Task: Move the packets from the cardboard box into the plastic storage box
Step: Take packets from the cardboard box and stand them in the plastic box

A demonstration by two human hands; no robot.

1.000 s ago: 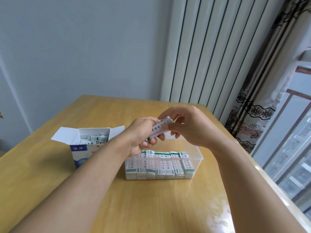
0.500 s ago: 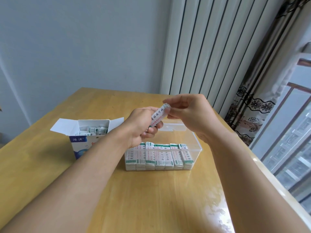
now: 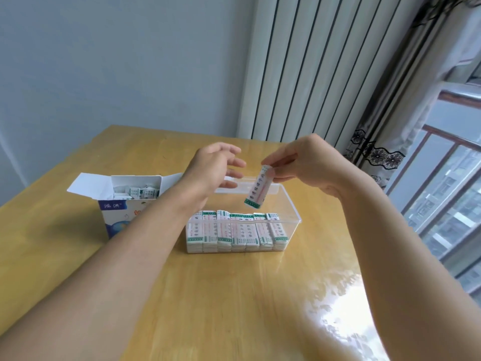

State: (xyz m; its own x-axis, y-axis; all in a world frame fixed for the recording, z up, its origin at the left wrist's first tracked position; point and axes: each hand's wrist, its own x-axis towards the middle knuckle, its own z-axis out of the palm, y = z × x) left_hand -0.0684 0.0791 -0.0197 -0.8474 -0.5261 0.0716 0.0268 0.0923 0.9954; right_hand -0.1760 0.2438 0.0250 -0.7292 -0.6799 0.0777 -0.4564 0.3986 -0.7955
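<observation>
A: Quickly, surface and room?
B: Wood table (image 3: 234, 295), yellowish, glossy, window glare on its right side. Pale blue wall (image 3: 117, 61) behind, white ribbed radiator (image 3: 312, 66) at the far edge, patterned curtain (image 3: 377, 152) and window (image 3: 453, 204) on the right.
A: Hands?
B: Right hand (image 3: 309, 162) pinches 1 packet (image 3: 258, 188) by its top end, thumb and fingers clamped on it. Packet hangs tilted above the clear box (image 3: 292, 204), apart from the row below. Left hand (image 3: 216, 168) is empty, fingers spread, hovering over the box's left rear corner.
A: Other packets?
B: 1 row (image 3: 236, 231) stands along the front wall of the clear box, about 7 stacks, white with green bands. More lie loose in the carton (image 3: 117, 214), flaps up, just left of the clear box. Cannot tell if the 2 boxes touch; the left forearm covers the gap.
</observation>
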